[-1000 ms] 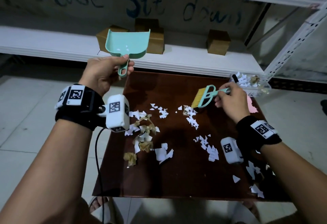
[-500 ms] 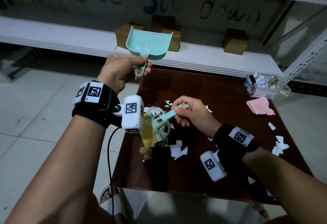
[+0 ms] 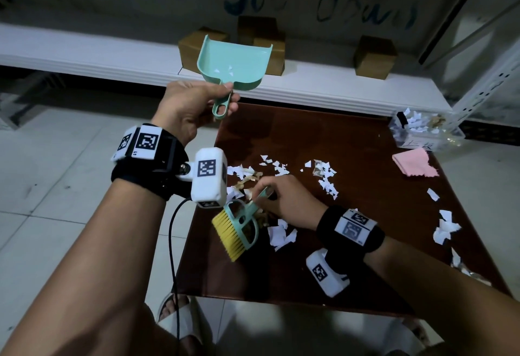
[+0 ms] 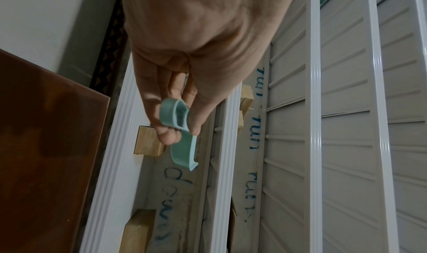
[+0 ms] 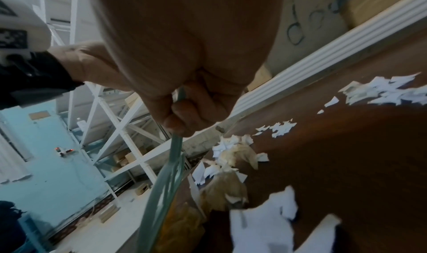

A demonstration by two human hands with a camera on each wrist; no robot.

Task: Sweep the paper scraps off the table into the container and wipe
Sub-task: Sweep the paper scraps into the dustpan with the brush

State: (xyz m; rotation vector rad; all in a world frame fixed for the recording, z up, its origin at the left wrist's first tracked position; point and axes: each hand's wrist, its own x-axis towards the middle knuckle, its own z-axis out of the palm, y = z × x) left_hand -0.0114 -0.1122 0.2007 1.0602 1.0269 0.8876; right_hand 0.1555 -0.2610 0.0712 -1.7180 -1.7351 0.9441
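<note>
My left hand (image 3: 194, 108) grips the handle of a mint-green dustpan (image 3: 233, 64), held in the air beyond the table's far left corner with a few white scraps in it. The left wrist view shows my fingers (image 4: 166, 111) round the dustpan handle (image 4: 179, 121). My right hand (image 3: 289, 201) grips the handle of a mint brush with yellow bristles (image 3: 235, 229), low over the brown table (image 3: 351, 257) near its left edge. White and tan paper scraps (image 3: 326, 178) lie scattered on the table; in the right wrist view a heap of scraps (image 5: 231, 158) lies by the brush (image 5: 166, 193).
A clear container (image 3: 425, 133) holding scraps stands at the table's far right corner, with a pink cloth (image 3: 413, 165) in front of it. A white shelf (image 3: 337, 85) with cardboard boxes (image 3: 374, 57) runs behind the table. Tiled floor lies to the left.
My right hand has carried the brush from the far right of the table across to the left edge, bristles now turned toward me. The dustpan has stayed raised in my left hand.
</note>
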